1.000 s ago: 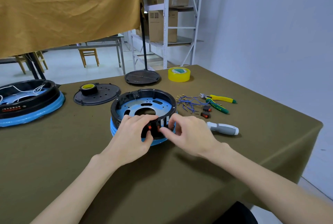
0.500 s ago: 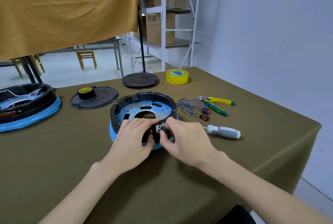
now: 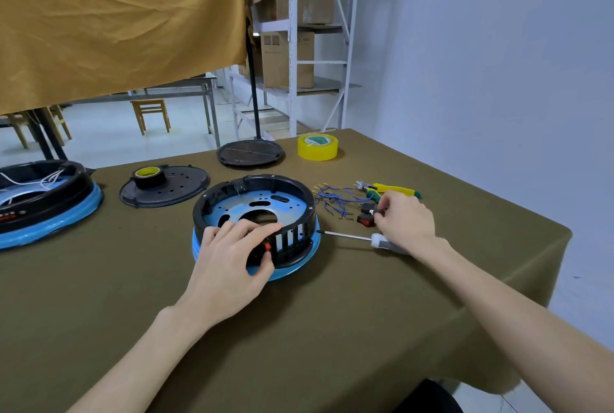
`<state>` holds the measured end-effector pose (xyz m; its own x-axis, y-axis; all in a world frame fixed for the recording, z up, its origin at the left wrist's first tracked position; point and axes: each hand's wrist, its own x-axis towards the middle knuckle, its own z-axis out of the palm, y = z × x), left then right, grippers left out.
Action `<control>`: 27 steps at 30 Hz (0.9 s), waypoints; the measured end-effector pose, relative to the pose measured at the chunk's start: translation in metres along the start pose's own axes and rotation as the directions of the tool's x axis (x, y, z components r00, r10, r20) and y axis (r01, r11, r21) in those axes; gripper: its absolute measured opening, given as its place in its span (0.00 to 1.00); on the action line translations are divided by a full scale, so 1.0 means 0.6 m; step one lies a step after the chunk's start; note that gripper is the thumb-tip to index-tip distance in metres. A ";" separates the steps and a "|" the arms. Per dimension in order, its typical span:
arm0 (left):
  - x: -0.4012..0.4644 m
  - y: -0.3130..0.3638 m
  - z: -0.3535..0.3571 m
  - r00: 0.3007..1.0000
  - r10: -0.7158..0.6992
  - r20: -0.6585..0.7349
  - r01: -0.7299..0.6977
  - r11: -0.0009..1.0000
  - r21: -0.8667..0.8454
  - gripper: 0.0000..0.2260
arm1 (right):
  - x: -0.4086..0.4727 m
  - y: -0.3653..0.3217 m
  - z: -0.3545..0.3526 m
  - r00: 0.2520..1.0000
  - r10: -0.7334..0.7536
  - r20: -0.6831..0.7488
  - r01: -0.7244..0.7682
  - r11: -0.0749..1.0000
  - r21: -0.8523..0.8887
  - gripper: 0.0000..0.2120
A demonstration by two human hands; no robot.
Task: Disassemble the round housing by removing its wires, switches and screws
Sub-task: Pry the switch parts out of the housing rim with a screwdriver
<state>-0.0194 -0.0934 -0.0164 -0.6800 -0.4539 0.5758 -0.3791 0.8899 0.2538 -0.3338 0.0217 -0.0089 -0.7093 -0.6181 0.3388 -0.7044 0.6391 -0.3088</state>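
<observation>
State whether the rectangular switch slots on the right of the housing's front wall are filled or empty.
Empty: three slots in the round housing show light through. One orange switch remains by the left hand.

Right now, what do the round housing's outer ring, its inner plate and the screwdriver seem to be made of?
Outer ring: likely moulded black plastic, semi-gloss, with slotted openings. Inner plate: probably sheet metal under blue protective film, flat with punched holes. Screwdriver: thin bright metal shaft; grey and white handle, apparently plastic or rubber.

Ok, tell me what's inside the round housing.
Inside the round housing: a bare blue plate with cutouts and a central hole. The left hand covers the near wall, one red switch showing.
</observation>
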 end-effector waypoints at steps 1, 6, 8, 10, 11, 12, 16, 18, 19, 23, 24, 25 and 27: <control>0.001 -0.002 -0.003 1.000 0.012 0.010 -0.012 1.000 0.005 0.19 | -0.002 0.000 0.004 0.999 0.034 -0.018 -0.034 0.999 0.005 0.10; -0.001 -0.010 -0.011 0.999 0.024 0.024 -0.023 0.999 -0.046 0.19 | -0.052 -0.009 0.001 0.973 -0.108 -0.205 0.115 0.993 0.025 0.12; -0.004 -0.011 -0.011 1.000 0.019 0.024 -0.018 0.998 -0.057 0.20 | -0.086 -0.014 0.002 0.938 -0.306 -0.165 0.286 0.949 -0.131 0.17; -0.004 -0.013 -0.012 1.000 0.003 0.023 -0.001 0.998 -0.066 0.21 | -0.112 -0.025 0.003 0.871 -0.484 -0.086 0.462 0.866 -0.188 0.23; -0.004 -0.014 -0.012 1.000 -0.001 0.022 0.003 0.998 -0.066 0.20 | -0.117 -0.031 0.004 0.835 -0.549 -0.029 0.536 0.825 -0.180 0.23; -0.005 -0.015 -0.012 1.000 -0.003 0.022 0.004 0.998 -0.060 0.19 | -0.118 -0.035 0.005 0.803 -0.594 0.040 0.592 0.789 -0.163 0.21; -0.011 -0.020 -0.012 1.000 -0.008 0.008 0.008 1.000 -0.025 0.13 | -0.121 -0.040 0.001 0.732 -0.676 0.082 0.681 0.721 -0.126 0.17; -0.010 -0.021 -0.013 1.000 -0.025 0.005 0.025 0.999 -0.039 0.13 | -0.131 -0.037 -0.003 0.733 -0.680 -0.020 0.673 0.728 -0.128 0.19; -0.009 -0.022 -0.014 0.999 -0.037 0.003 0.037 0.998 -0.052 0.14 | -0.135 -0.035 -0.006 0.738 -0.671 -0.068 0.663 0.740 -0.113 0.20; -0.006 -0.022 -0.015 0.999 -0.033 -0.004 0.033 0.997 -0.074 0.13 | -0.137 -0.048 -0.023 0.741 -0.657 -0.141 0.663 0.749 -0.006 0.19; -0.007 -0.022 -0.016 1.000 -0.030 -0.008 0.029 0.997 -0.078 0.12 | -0.138 -0.058 -0.027 0.740 -0.657 -0.148 0.667 0.744 0.031 0.17; -0.007 -0.022 -0.017 1.000 -0.028 -0.014 0.027 0.996 -0.085 0.12 | -0.139 -0.071 -0.029 0.739 -0.657 -0.149 0.670 0.739 0.068 0.16; -0.007 -0.023 -0.017 0.999 -0.028 -0.022 0.025 0.994 -0.104 0.12 | -0.145 -0.100 -0.031 0.737 -0.664 -0.126 0.675 0.723 0.144 0.14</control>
<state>-0.0048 -0.1035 -0.0144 -0.6555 -0.4771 0.5854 -0.3289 0.8781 0.3475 -0.2295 0.0457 -0.0033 -0.0524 -0.8221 0.5669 -0.9923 -0.0211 -0.1223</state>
